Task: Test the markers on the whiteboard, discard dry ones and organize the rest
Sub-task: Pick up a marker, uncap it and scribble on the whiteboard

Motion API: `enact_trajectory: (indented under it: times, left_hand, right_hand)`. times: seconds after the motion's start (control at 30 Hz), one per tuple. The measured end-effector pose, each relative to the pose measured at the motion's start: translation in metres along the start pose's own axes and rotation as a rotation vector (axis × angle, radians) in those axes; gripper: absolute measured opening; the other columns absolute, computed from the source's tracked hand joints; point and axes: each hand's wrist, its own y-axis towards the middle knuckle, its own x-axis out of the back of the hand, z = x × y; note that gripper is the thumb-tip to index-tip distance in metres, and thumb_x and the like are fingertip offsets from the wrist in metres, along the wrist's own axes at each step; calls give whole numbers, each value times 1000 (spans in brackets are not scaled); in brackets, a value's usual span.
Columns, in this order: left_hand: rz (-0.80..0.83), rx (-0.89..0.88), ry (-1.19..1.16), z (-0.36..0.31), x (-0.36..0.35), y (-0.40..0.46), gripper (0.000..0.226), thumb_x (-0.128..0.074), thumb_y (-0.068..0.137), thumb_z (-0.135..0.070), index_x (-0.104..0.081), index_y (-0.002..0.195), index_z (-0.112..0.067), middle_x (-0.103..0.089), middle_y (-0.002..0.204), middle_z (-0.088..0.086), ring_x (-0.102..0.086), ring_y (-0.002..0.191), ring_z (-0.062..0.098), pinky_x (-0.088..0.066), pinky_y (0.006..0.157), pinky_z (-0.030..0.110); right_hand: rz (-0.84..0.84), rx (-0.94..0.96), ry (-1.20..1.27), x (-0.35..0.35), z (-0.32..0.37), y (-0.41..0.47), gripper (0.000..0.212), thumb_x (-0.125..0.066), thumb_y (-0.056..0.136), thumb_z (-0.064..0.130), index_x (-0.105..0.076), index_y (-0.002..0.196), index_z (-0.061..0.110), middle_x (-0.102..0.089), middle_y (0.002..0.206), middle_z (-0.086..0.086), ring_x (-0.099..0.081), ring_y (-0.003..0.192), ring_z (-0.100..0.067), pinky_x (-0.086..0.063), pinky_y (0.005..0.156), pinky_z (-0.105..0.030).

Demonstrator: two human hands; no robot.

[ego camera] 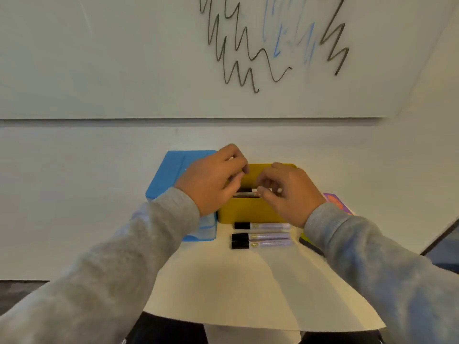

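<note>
Reaching over the yellow box (250, 212), both hands met above its open top. The left hand (211, 180) had its fingers curled down toward a marker (244, 193) lying just at the box's rim, and the right hand (289, 192) pinched at the pale barrel end of the same marker, or one beside it; the fingers hid too much to tell which. Either grip looked narrow, thumb and fingertips nearly closed on the barrel, but whether the left actually held it I could not tell.

Three more markers (262, 237) lay side by side on the counter (236, 281) just in front of the box, black caps to the left, apart from the hands. A blue bin (169, 172) stood touching the box's left side. The whiteboard (124, 58) above carried dark and faint blue scribbles.

Such markers should be light, stiff and a little slick along the plastic barrel. Taking one near mid-barrel would probably steady it best, while the cap end would serve for pulling it open, a judgement only.
</note>
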Motion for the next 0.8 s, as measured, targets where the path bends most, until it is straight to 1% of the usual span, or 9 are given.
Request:
enact_trajectory:
  times: [0.1, 0.17, 0.3, 0.43, 0.5, 0.57, 0.67, 0.73, 0.8]
  left_hand:
    - [88, 120, -15, 22, 0, 19, 13, -51, 98, -29, -63, 101, -25, -54, 99, -7, -57, 81, 14, -52, 77, 44]
    - [171, 216, -35, 32, -9, 22, 13, -53, 98, -31, -64, 98, -24, -56, 96, -6, -57, 83, 14, -52, 81, 46]
    - [177, 281, -103, 34, -21, 20, 14, -54, 98, -33, -65, 95, -23, -60, 91, -9, -58, 83, 11, -54, 80, 41]
    - [170, 280, -79, 35, -23, 19, 17, -53, 98, -36, -64, 93, -24, -60, 84, -10, -57, 79, 9, -54, 75, 37]
    - [167, 280, -82, 36, -23, 18, 18, -52, 98, -36, -64, 92, -24, -60, 83, -10, -56, 77, 10, -54, 74, 38]
    - [166, 277, -81, 36, -23, 19, 18, -52, 97, -35, -65, 92, -23, -60, 82, -9, -56, 76, 10, -53, 73, 38]
    - [162, 280, -74, 35, -22, 18, 18, -52, 97, -35, -64, 91, -23, -59, 81, -9, -56, 76, 10, -54, 73, 38]
    - [161, 283, -79, 35, -22, 18, 18, -52, 97, -35, -64, 91, -23, -60, 81, -8, -56, 76, 10, -54, 73, 37]
    - [158, 290, -85, 35, -22, 18, 18, -52, 97, -35, -64, 91, -23, -59, 80, -9, -56, 75, 11, -54, 72, 37]
  right_hand:
    - [160, -17, -89, 4, -5, 22, 9, -66, 90, 14, -70, 95, 20, -61, 88, 4, -58, 79, -15, -50, 75, -34]
    - [246, -46, -141, 3, -12, 36, 14, -64, 90, 12, -72, 99, 19, -65, 94, 1, -61, 86, -19, -53, 81, -40]
    - [430, -121, -219, -2, -24, 61, 19, -60, 93, 13, -70, 108, 20, -69, 101, -2, -62, 92, -21, -51, 84, -34]
    - [661, -193, -442, -24, -40, 82, 21, -58, 95, 20, -67, 114, 24, -64, 104, -3, -63, 92, -29, -47, 72, -33]
    - [754, -213, -532, -38, -50, 88, 21, -60, 94, 22, -68, 114, 23, -65, 104, -2, -63, 89, -28, -47, 72, -33]
    - [790, -199, -585, -49, -60, 91, 16, -64, 92, 21, -69, 107, 21, -65, 94, 0, -62, 83, -25, -49, 73, -33]
    - [784, -130, -645, -55, -64, 91, 5, -66, 92, 21, -65, 96, 24, -55, 78, 6, -57, 76, -21, -48, 70, -32]
    - [770, -100, -658, -58, -65, 91, 6, -65, 92, 23, -62, 90, 28, -54, 77, 7, -55, 72, -19, -50, 71, -32]
    - [761, -86, -657, -60, -66, 91, 14, -65, 93, 24, -57, 83, 30, -52, 75, 8, -52, 68, -16, -52, 72, -32]
